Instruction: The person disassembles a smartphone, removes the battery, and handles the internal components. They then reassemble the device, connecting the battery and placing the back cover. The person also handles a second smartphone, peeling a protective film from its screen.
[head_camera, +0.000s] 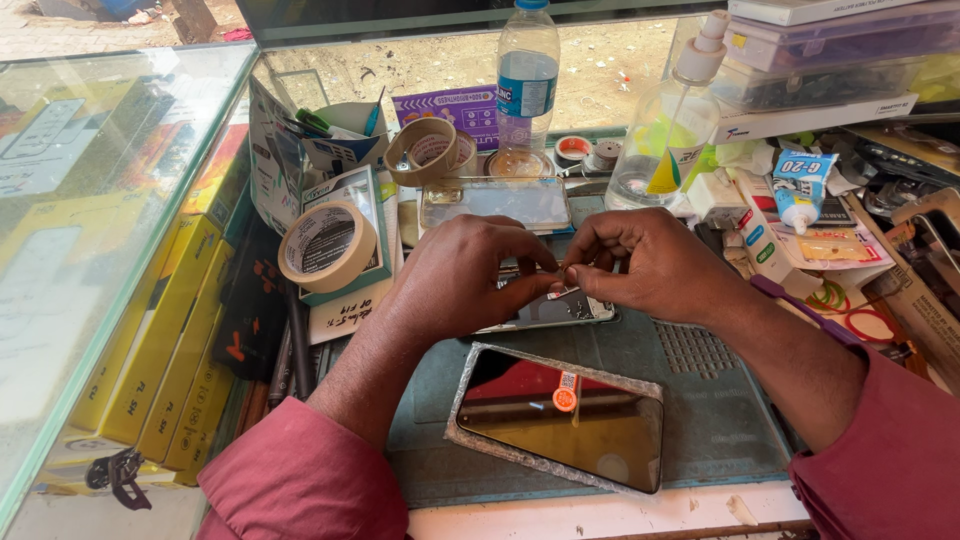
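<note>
Pinched between left hand and right hand: a thin strip, held taut over an opened phone, just beyond the detached screen lying clear of the work.

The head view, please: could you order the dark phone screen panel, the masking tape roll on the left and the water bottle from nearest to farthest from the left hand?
From the left hand:
1. Dark phone screen panel, just below it on the mat.
2. Masking tape roll, to its left, propped on a box.
3. Water bottle, at the back, upright.
</note>
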